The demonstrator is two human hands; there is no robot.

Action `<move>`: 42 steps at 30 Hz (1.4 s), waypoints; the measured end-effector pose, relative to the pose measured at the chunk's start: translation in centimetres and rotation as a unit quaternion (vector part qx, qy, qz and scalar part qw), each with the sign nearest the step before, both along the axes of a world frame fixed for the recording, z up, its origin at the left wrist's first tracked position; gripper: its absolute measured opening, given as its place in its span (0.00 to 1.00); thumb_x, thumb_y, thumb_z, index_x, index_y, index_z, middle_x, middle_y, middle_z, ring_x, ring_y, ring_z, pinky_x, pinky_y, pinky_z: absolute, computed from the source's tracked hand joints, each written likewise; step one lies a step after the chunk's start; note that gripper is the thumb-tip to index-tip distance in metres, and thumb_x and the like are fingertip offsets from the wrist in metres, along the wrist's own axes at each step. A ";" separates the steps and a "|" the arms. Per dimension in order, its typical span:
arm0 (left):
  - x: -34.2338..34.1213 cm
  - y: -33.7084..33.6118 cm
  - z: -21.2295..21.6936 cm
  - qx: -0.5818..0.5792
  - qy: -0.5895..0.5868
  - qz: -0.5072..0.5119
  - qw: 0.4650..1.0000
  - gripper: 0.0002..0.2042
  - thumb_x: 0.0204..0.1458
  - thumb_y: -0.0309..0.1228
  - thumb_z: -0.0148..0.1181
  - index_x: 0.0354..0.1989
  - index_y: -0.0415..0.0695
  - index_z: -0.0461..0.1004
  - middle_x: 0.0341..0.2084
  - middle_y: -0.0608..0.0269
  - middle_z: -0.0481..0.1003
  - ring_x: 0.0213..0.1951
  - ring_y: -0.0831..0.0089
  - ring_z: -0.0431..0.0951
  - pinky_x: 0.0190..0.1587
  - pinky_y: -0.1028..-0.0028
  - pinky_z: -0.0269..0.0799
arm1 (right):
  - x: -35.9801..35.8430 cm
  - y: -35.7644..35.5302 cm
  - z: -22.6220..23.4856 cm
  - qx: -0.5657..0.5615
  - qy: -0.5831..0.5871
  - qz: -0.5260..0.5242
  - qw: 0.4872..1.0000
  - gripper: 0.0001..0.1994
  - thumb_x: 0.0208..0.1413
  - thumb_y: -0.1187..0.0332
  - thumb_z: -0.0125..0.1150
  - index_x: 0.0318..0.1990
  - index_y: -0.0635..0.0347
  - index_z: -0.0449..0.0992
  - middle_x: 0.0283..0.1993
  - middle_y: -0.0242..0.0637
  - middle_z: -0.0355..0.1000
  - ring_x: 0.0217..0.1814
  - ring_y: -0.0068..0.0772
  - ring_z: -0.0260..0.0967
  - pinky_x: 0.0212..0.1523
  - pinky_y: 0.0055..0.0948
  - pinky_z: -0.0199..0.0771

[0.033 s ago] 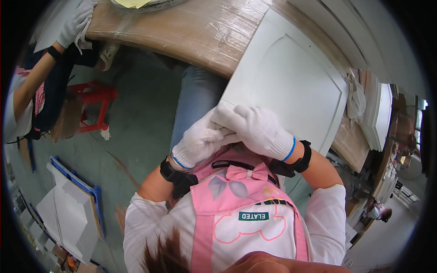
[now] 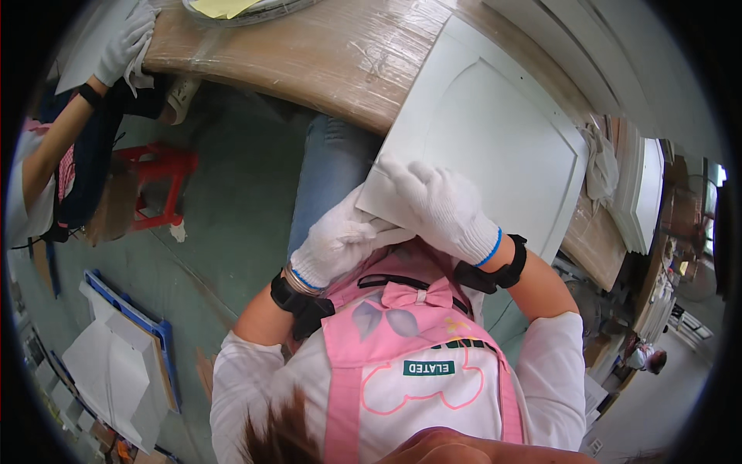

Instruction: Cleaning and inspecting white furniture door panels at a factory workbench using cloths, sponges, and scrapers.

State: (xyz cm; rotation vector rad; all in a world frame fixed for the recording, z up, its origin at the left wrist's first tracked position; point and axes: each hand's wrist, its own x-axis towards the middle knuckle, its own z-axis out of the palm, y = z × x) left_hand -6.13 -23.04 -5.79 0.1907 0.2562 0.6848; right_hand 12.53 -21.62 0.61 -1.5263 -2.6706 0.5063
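A white panel (image 2: 495, 131) with a recessed, curved-top centre slants from the wrapped table toward my lap. Its near left corner lies between my hands. White knit gloves cover both. My left hand (image 2: 332, 236) is closed at that corner, its fingers partly hidden under the panel's edge. Resting on the panel's face just above the corner, my right hand (image 2: 440, 205) has its fingers stretched out and a little bent. Nothing shows in it, though the undersides of the fingers are hidden.
Brown table (image 2: 309, 62) in clear film ahead. Left, a co-worker's gloved hand (image 2: 127, 42) rests on another white panel, near a red stool (image 2: 166, 174). White boards (image 2: 116, 363) lean on a blue frame at lower left. A cloth (image 2: 599, 166) and stacked white panels (image 2: 641, 193) stand right.
My right hand has shifted slightly up over the panel's face, and its fingers have parted from my left hand. The panel's near corner now shows between them. My left hand stays nearly still.
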 end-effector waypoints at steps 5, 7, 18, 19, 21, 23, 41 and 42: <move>-0.3 0.3 -0.7 0.035 -0.017 -0.017 0.999 0.32 0.56 0.25 0.50 0.70 0.36 0.46 0.63 0.47 0.60 0.65 0.54 0.63 0.67 0.53 0.60 | 0.6 -0.2 0.4 -0.084 0.017 0.070 0.994 0.24 0.52 0.67 0.58 0.59 0.46 0.66 0.42 0.41 0.72 0.39 0.45 0.75 0.36 0.41 0.77; -0.4 0.5 -0.2 0.000 0.016 -0.016 1.000 0.30 0.61 0.30 0.49 0.69 0.35 0.47 0.65 0.45 0.59 0.64 0.53 0.64 0.65 0.54 0.64 | 2.2 1.0 1.5 -0.052 0.053 -0.079 0.994 0.21 0.54 0.72 0.53 0.57 0.48 0.70 0.43 0.42 0.73 0.38 0.50 0.74 0.37 0.43 0.76; 0.2 1.1 0.0 0.043 0.156 -0.034 0.986 0.23 0.67 0.35 0.43 0.65 0.33 0.54 0.59 0.43 0.66 0.57 0.53 0.73 0.54 0.58 0.78 | 7.6 3.3 -0.9 0.064 0.080 -0.095 0.990 0.24 0.51 0.79 0.52 0.58 0.54 0.71 0.38 0.46 0.73 0.34 0.50 0.72 0.33 0.42 0.72; 0.2 1.1 0.1 0.041 0.157 -0.033 0.986 0.23 0.67 0.35 0.43 0.65 0.33 0.54 0.59 0.43 0.66 0.57 0.53 0.73 0.54 0.58 0.78 | 7.7 3.4 -0.8 0.055 0.073 -0.101 0.991 0.24 0.51 0.79 0.52 0.58 0.54 0.70 0.38 0.46 0.73 0.34 0.50 0.72 0.33 0.42 0.72; 0.2 1.1 0.1 0.040 0.159 -0.032 0.986 0.23 0.67 0.35 0.43 0.65 0.33 0.54 0.59 0.43 0.66 0.57 0.53 0.74 0.54 0.58 0.78 | 7.9 3.6 -0.8 0.037 0.060 -0.113 0.991 0.25 0.51 0.79 0.52 0.59 0.53 0.70 0.39 0.46 0.73 0.34 0.50 0.72 0.33 0.42 0.72; 0.2 1.1 -0.1 0.041 0.164 -0.034 0.985 0.23 0.67 0.35 0.44 0.65 0.33 0.54 0.58 0.43 0.67 0.57 0.53 0.74 0.53 0.58 0.78 | 8.2 3.4 -1.3 -0.023 0.042 -0.135 0.990 0.24 0.55 0.76 0.52 0.61 0.52 0.68 0.42 0.45 0.74 0.35 0.48 0.74 0.35 0.39 0.74; 0.2 1.1 -0.2 0.026 0.170 -0.033 0.985 0.25 0.66 0.35 0.46 0.66 0.33 0.52 0.59 0.41 0.66 0.56 0.51 0.74 0.54 0.58 0.79 | 8.0 3.8 0.1 0.025 0.002 -0.065 0.998 0.24 0.54 0.74 0.54 0.60 0.52 0.67 0.44 0.42 0.73 0.38 0.45 0.74 0.34 0.39 0.76; 0.2 1.0 -0.2 0.024 0.169 -0.032 0.985 0.25 0.66 0.35 0.46 0.66 0.33 0.52 0.59 0.41 0.66 0.56 0.51 0.74 0.54 0.58 0.79 | 8.0 3.8 0.3 0.018 -0.023 -0.056 0.998 0.24 0.53 0.74 0.54 0.60 0.52 0.67 0.43 0.41 0.73 0.38 0.45 0.74 0.33 0.38 0.76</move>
